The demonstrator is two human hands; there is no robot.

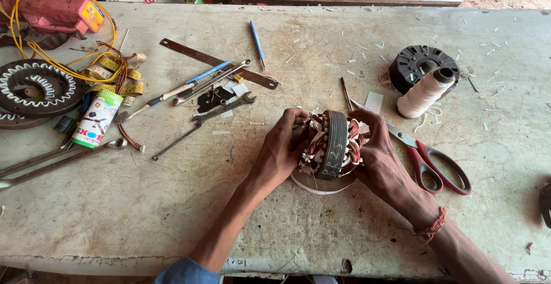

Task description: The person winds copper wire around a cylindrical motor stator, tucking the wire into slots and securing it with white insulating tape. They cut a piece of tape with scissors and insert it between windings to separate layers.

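A motor stator, a dark ring core with copper-red windings and white insulation, stands on edge in the middle of the workbench. My left hand grips its left side, fingers pressed into the windings. My right hand holds the right side, a red thread band on its wrist. A white strip loops on the bench under the stator.
Red-handled scissors lie right of my right hand. A spool of white thread leans on a black spool. Spanners, a blue pen, a steel ruler, a small can, a measuring tape and another stator crowd the left.
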